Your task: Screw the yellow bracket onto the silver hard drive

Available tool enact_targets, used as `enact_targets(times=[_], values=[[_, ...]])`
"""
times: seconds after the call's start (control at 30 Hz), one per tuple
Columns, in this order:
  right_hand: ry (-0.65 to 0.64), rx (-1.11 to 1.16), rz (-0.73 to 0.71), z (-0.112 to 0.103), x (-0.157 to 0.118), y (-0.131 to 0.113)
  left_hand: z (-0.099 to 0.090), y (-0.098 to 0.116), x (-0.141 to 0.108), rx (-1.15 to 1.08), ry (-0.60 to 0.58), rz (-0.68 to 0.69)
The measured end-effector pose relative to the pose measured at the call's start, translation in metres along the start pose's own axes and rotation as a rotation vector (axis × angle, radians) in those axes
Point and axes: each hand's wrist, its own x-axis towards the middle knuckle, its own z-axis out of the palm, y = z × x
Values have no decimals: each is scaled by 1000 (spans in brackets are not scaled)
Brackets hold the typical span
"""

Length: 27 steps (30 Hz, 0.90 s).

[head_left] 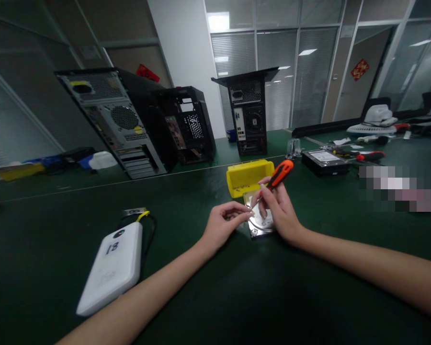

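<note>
A silver hard drive (260, 229) lies on the dark green table between my hands. My right hand (280, 211) holds an orange and black screwdriver (280, 174), its handle slanting up to the right and its shaft pointing down at the drive. The fingers of my left hand (224, 223) are pinched near the screwdriver's tip, at the drive's left edge; whatever they hold is too small to make out. Just behind the drive stands a yellow bin (249, 176) with small screws in it.
A white power bank (113, 263) with a cable lies at the left. Computer cases (140, 120) stand at the back left, another (249, 115) at the back centre. Right of the bin are a second hard drive (325, 161) and red-handled tools (369, 156).
</note>
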Motion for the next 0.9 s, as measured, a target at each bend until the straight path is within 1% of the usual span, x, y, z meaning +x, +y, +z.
enact_targets(times=[0.17, 0.3, 0.4, 0.53, 0.63, 0.7, 0.77, 0.9], values=[[93, -39, -1, -19, 19, -5, -2, -2, 1, 0, 93, 0], [212, 24, 17, -37, 30, -13, -4, -4, 1, -6, 168, -38], [244, 14, 94, -54, 27, -20, -5, -7, 2, 15, 188, -58], [278, 64, 241, -86, 8, -26, -6, -11, 2, 99, 128, -39], [221, 83, 414, -107, -6, -25, -7, -9, 1, 210, 112, -25], [212, 67, 466, -114, -10, -24, -7, -6, 0, 288, 119, -27], [170, 30, 495, -113, -10, -22, -7, -3, -1, 351, 109, -28], [36, -75, 524, -104, -10, -21, -6, -1, -2, 407, 53, -10]])
